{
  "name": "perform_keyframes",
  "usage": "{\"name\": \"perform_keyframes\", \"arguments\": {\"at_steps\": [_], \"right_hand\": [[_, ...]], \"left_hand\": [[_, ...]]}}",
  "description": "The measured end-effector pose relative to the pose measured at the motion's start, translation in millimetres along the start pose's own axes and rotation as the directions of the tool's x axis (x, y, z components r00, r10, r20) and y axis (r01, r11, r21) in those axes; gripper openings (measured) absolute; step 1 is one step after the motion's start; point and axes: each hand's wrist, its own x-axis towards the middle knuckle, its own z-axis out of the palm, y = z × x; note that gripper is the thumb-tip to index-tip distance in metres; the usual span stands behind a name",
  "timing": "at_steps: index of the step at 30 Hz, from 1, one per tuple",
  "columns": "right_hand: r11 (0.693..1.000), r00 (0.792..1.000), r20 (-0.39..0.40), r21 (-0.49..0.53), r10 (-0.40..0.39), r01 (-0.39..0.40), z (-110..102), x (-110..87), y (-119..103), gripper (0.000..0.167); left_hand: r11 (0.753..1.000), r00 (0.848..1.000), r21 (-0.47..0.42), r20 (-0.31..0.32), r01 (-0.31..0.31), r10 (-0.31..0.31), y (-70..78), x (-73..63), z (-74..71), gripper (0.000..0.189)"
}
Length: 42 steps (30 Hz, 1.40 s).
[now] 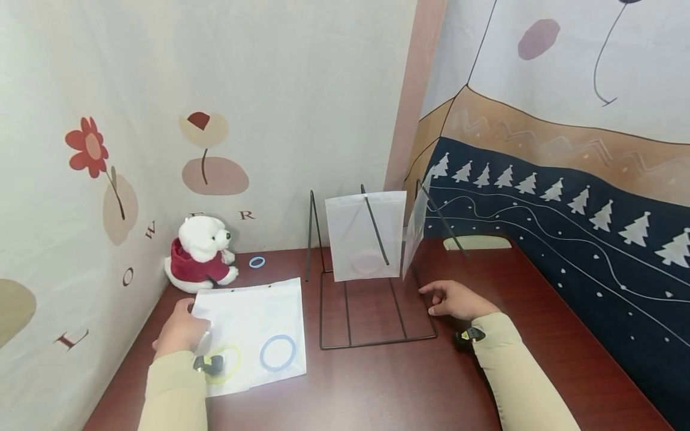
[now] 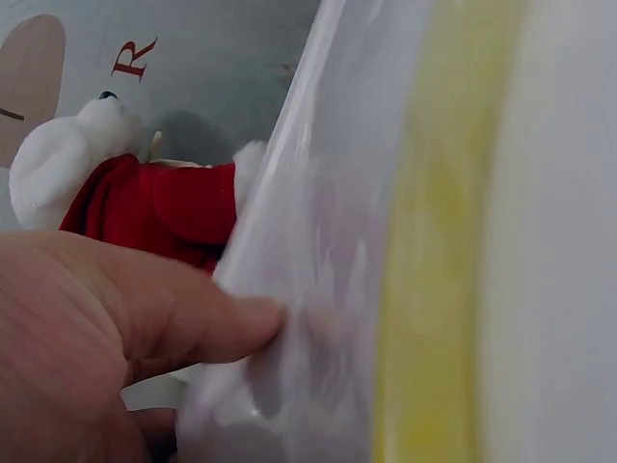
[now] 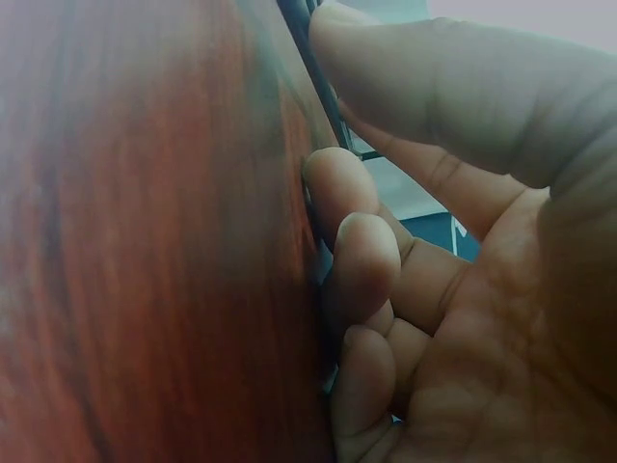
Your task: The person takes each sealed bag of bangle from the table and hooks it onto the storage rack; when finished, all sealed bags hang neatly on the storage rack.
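Pinched by left hand [image 1: 181, 328] at its left edge: bag [image 1: 248, 326], left of rack [image 1: 347, 314]. Right hand [image 1: 458, 299] at rack's right side, can't tell if gripping. Slick-looking bag could slip that one-sided pinch; a nudge might shift rack.

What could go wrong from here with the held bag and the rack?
1. Slip: the left hand pinches the plastic bag with the yellow ring near its left edge, so it may sag or slide free if lifted.
2. Bump: the white plush bear sits just behind that bag's far left corner and might get knocked.
3. Shift: the right hand is at the black wire rack; a nudge could topple the upright bags in it.
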Motion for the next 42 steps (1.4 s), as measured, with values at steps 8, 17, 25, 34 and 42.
{"name": "perform_keyframes", "arguments": {"at_steps": [8,17,25,34,42], "right_hand": [[1.000,1.000,-0.002,-0.011,0.001,-0.001,1,1.1,2,0.043],[1.000,1.000,0.000,0.001,0.000,0.000,1,0.1,2,0.044],[1.000,1.000,0.001,0.015,0.005,-0.005,2,1.1,3,0.044],[1.000,1.000,0.001,0.016,0.020,-0.020,2,-0.2,-1,0.043],[1.000,1.000,-0.001,0.004,0.016,-0.016,2,-0.2,0,0.043]], "left_hand": [[0.990,0.999,-0.138,-0.015,-0.039,0.038,-3.1,2.5,-8.2,0.085],[0.969,0.990,-0.203,-0.011,-0.138,0.138,4.6,-3.8,-17.6,0.087],[0.957,0.986,-0.237,-0.004,-0.165,0.169,8.6,-9.1,-19.5,0.074],[0.934,0.980,-0.304,-0.118,-0.190,0.161,19.5,-15.2,-19.4,0.058],[0.915,0.958,-0.309,-0.203,-0.259,0.202,32.5,-26.4,-19.9,0.051]]}}
